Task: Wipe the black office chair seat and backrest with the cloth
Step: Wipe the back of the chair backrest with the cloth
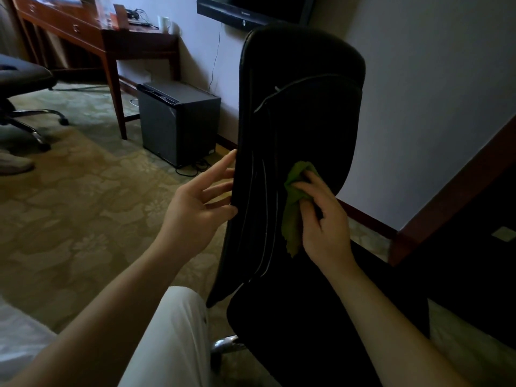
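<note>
Your left hand (206, 196), fingers spread, steadies the backrest (304, 115) at its 9 o'clock edge while your right hand (324, 222) grips the cloth (293, 216) low on its face: press flat, stroking toward 12 o'clock.

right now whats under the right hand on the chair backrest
A green cloth, held by the right hand against the black backrest. Its lower end hangs free. The part under the palm, and the backrest surface behind it, are covered.
</note>
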{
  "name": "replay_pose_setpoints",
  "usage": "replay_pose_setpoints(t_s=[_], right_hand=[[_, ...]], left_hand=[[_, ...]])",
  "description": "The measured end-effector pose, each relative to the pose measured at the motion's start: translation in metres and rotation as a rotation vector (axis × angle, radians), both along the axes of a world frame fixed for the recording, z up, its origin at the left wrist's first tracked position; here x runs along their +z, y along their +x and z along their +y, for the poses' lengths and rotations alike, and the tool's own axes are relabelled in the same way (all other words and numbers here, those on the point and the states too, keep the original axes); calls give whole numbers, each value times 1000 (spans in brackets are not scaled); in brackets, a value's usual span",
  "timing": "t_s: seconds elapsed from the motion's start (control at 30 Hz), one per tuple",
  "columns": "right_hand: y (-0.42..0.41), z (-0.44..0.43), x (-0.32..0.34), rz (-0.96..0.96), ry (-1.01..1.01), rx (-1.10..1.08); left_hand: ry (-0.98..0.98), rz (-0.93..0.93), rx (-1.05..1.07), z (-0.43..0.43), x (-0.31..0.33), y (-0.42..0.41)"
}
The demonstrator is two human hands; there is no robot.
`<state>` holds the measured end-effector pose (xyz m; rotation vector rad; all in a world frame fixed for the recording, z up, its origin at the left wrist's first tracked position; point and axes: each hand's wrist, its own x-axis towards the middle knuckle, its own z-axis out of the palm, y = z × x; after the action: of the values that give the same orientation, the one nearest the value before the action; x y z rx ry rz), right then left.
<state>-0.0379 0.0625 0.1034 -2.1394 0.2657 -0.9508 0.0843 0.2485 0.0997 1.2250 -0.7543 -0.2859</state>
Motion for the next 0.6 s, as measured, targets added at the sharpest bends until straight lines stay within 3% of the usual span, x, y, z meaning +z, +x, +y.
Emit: replay_pose_setpoints(t_s=[0.1, 0.27, 0.6], right_hand=[[8, 4, 16, -36, 56, -23], [20, 17, 40, -67, -124, 14], [7, 5, 9, -5, -220, 20]], left_hand=[[18, -14, -3, 1, 0, -1], [44, -34, -11, 3, 0, -1], [41, -44, -10, 1, -2, -4]])
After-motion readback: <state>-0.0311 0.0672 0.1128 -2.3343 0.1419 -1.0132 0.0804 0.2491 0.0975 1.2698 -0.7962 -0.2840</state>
